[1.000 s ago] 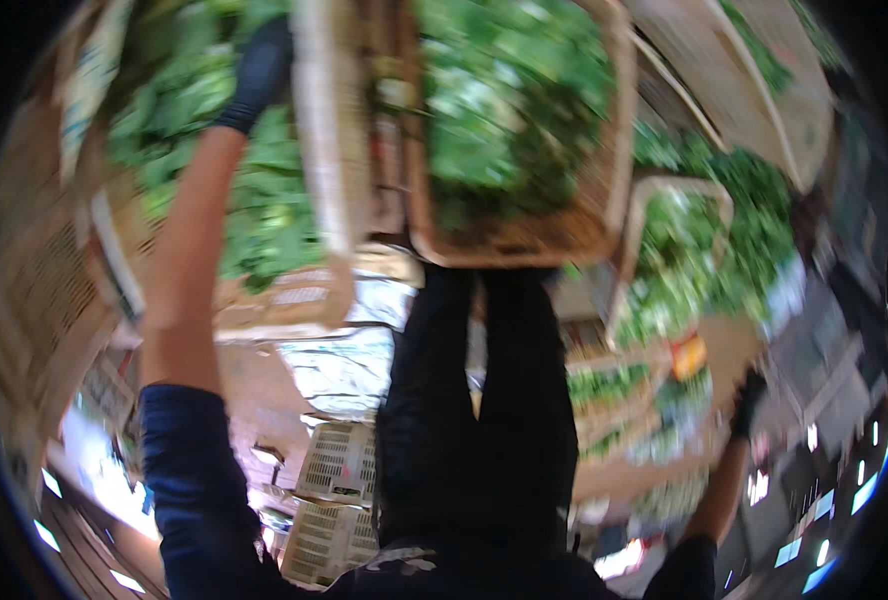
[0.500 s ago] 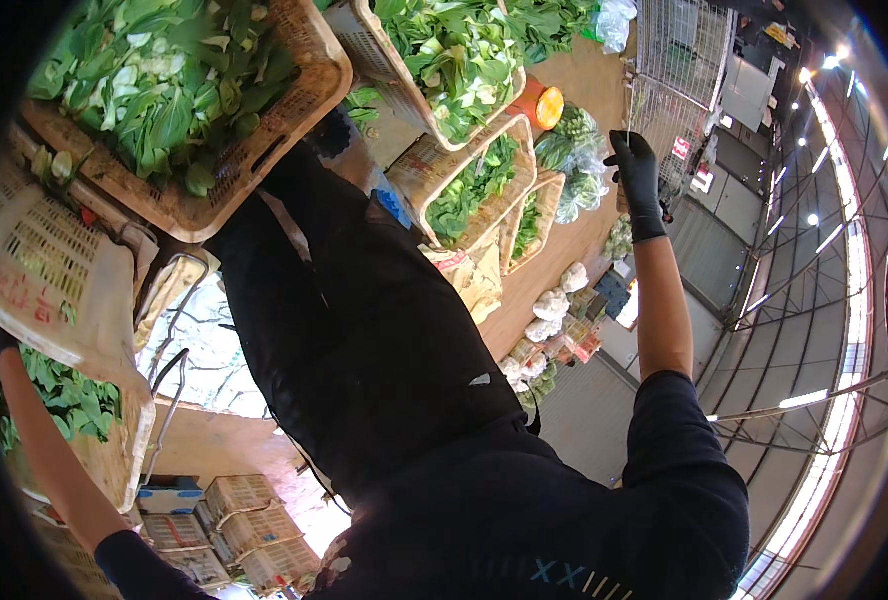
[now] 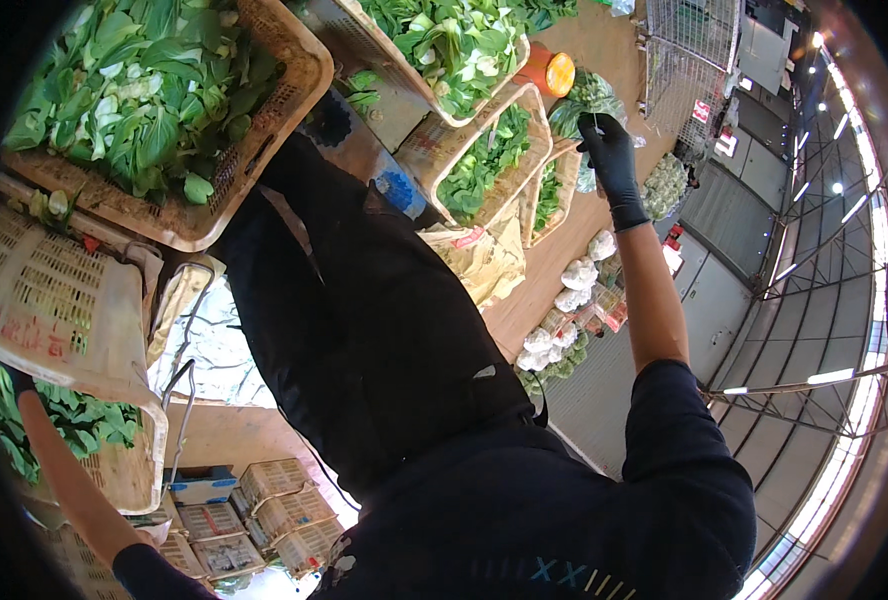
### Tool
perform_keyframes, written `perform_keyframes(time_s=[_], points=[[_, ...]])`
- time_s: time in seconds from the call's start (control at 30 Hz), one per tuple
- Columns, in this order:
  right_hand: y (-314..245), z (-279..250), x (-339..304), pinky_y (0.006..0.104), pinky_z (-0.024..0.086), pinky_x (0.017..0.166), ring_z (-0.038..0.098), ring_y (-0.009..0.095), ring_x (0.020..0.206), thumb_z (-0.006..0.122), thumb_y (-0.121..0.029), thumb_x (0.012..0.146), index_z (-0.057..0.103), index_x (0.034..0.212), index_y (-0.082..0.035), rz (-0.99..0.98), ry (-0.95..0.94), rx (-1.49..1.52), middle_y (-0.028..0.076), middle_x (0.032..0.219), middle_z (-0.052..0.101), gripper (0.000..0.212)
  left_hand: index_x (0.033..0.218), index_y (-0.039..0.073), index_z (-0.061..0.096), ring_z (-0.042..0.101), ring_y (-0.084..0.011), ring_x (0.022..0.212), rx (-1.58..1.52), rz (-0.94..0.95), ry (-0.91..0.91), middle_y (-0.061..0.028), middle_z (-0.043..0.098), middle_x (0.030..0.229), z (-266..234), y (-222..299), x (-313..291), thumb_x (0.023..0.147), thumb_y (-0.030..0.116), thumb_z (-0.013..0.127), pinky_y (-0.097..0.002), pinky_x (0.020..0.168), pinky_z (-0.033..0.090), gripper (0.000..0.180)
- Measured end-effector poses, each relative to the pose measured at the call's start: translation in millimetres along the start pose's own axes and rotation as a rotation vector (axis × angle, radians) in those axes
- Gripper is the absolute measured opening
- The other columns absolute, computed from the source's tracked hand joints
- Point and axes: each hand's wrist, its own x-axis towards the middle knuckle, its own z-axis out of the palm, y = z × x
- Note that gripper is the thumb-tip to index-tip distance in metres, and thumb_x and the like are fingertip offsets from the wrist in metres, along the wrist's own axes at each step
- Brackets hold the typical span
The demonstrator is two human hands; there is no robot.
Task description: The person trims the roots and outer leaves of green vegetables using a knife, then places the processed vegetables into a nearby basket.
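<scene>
Nearest are my dark trousers [image 3: 364,320], with the brown crate [image 3: 306,75] just beyond them; its end rim runs close beside my legs, and pale-stemmed greens [image 3: 139,110] fill it. My left hand [image 3: 22,380], dark-gloved, is inside the pale slotted crate [image 3: 59,285], where dark leafy greens [image 3: 89,412] lie along the red-marked wall. The rim and the black border of the view hide most of that hand, so I can't tell how far my fingers are spread or whether they have hold of a leaf. To work well in there, I'd feel for firm stems rather than pinch thin leaf, and keep my wrist off the rim so nothing is crushed against it.

My right hand [image 3: 612,160], in a dark glove too, is out in the air, well apart from both those crates, fingers half-curled. A thin pale line shows at the fingertips, but it may be only glare; I can't say whether I hold anything. I'd judge that arm best left loose, balancing my reach.

Farther off are a tan crate [image 3: 545,118] with more greens, an orange container [image 3: 547,74] beyond its top corner, and a wire cage [image 3: 679,88].
</scene>
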Motion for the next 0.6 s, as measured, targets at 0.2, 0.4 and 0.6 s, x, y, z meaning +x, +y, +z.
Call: perform_keyframes(time_s=[0.2,0.4,0.6], points=[[-25.9,37.4,-5.1,0.0249,0.042,0.053,0.054,0.009,0.060,0.057,-0.023,0.085,0.058,0.104,-0.003,-0.056,-0.140,-0.009,0.003,0.072,0.059,0.028,0.113,-0.001,0.051,0.051,-0.0296,0.098,-0.095,-0.045,0.106,-0.0158,0.056,0.102,-65.3,38.8,-41.9,0.072,0.017,0.067,-0.0371,0.088,0.040,0.048],[-162.8,149.7,-64.9,0.0260,0.044,0.058,0.053,0.015,0.064,0.062,-0.008,0.077,0.059,0.105,-0.005,-0.388,-0.568,0.061,0.006,0.081,0.060,0.028,0.125,0.002,0.033,0.042,-0.0253,0.114,-0.382,-0.391,0.385,-0.0144,0.040,0.125,-256.7,166.5,-143.2,0.062,0.008,0.076,-0.0353,0.097,0.034,0.077],[-329.6,204.3,-160.2,0.0315,0.045,0.082,0.056,0.020,0.098,0.078,-0.006,0.061,0.043,0.120,-0.002,-0.776,-1.041,0.393,0.012,0.111,0.054,0.069,0.122,0.002,0.038,0.047,-0.0240,0.106,-0.697,-0.402,0.430,-0.0132,0.045,0.116,-371.5,289.4,-133.0,0.055,0.022,0.082,-0.0336,0.090,0.039,0.082]])
